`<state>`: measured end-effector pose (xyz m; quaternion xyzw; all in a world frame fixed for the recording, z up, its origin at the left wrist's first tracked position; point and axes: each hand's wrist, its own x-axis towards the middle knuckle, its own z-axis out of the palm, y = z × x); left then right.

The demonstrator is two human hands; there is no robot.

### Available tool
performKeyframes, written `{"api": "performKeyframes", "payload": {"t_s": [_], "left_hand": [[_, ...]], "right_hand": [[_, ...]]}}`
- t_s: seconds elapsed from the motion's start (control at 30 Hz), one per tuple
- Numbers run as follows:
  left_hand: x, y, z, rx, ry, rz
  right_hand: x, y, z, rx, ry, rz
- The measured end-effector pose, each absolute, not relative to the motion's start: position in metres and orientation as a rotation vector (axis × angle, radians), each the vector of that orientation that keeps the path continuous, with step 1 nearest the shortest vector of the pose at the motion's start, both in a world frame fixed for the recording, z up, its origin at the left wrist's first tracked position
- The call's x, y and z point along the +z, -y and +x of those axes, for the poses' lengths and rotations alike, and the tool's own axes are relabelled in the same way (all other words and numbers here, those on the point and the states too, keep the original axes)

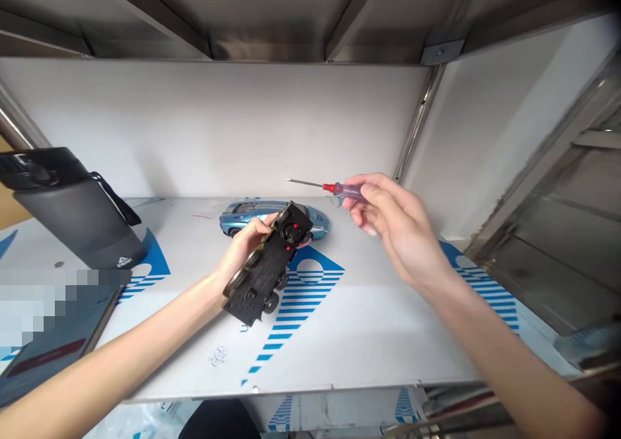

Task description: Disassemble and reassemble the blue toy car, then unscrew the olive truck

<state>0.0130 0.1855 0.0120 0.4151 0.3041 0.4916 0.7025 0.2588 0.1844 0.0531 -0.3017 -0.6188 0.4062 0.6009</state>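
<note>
Bare forearms (111, 352) reach in from below: the left hand (242, 245) has its grip curled firmly around a black toy-car chassis (264, 271), underside up, though its small red parts (290, 247) are too blurred to identify. The right hand (395, 222), near that chassis, pinches a red-collared screwdriver (334, 188) in a nearly closed grip. Behind the chassis lies a blue model car (245, 218) on the white surface (369, 342), with a black bottle (72, 213) well to its left.
</note>
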Motion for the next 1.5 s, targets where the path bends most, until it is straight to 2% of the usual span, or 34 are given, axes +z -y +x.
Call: {"api": "performKeyframes", "payload": {"t_s": [0.17,0.47,1.0,1.33,1.5], "left_hand": [[-0.008,-0.202,-0.016,1.000,-0.628,0.838],[-0.014,-0.190,0.000,1.120,-0.454,0.919],[-0.023,-0.203,-0.002,1.353,-0.692,0.846],[-0.014,-0.180,-0.004,1.070,-0.703,0.566],[-0.013,-0.179,-0.002,1.125,-0.623,0.618]], "right_hand": [[0.041,-0.215,0.245,0.933,1.484,-0.765],[0.033,-0.200,0.259,0.914,1.504,-0.848],[0.033,-0.164,0.252,0.430,1.728,-0.868],[0.027,-0.164,0.252,0.394,2.004,-0.755],[0.026,-0.162,0.250,0.323,2.052,-0.673]]}}
